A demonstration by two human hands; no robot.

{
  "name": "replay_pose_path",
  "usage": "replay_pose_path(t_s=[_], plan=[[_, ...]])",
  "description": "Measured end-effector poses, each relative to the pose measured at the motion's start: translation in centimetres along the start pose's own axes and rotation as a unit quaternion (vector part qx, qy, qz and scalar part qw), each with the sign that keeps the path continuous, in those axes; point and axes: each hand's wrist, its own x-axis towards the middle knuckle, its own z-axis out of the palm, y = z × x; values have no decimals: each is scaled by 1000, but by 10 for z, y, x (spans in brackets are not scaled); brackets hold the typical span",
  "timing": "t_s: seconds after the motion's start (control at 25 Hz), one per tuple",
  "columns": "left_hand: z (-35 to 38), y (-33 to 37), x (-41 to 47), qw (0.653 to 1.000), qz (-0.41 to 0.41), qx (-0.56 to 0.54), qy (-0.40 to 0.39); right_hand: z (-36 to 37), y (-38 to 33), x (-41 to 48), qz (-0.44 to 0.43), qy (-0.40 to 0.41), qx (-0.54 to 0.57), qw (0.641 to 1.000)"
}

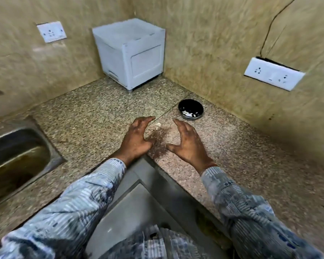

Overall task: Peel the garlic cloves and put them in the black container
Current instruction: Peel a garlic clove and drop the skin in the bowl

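Speckled granite counter [94,113] running into a corner between two beige marbled walls [213,43]. Left hand [137,139] and right hand [187,144] both spread wide and empty over the counter, fingers curved, gripping nothing. Between the fingertips, just beyond the left hand, a small pale garlic clove [158,125] lying on the stone. Beyond the right hand, near the right-hand wall, the black container [190,109] with a few white pieces inside. Farther back past both hands, tucked into the corner, a white box-shaped appliance [133,53]. Well to the left of the left hand, a steel sink [17,156] set into the counter. White socket plate [51,31] on the wall beyond the left hand; wider socket plate [273,73] on the wall right of the right hand, a thin black cable [269,28] rising from it. Striped sleeves [73,202] on both arms.
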Motion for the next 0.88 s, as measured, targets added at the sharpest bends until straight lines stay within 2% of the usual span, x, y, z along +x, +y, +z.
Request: replay_pose_path(t_s=[0.36,0.52,0.64,0.88], plan=[[69,8,85,998,3,6,-67,-17,71,36,82,-30,35,996],[85,-16,115,995,-17,15,-99,4,89,60,125,-41,60,989],[95,-45,138,991,-23,5,-130,31,100,88,166,-43,37,984],[113,-103,188,975,-43,-6,-219,84,125,144,280,-68,39,957]])
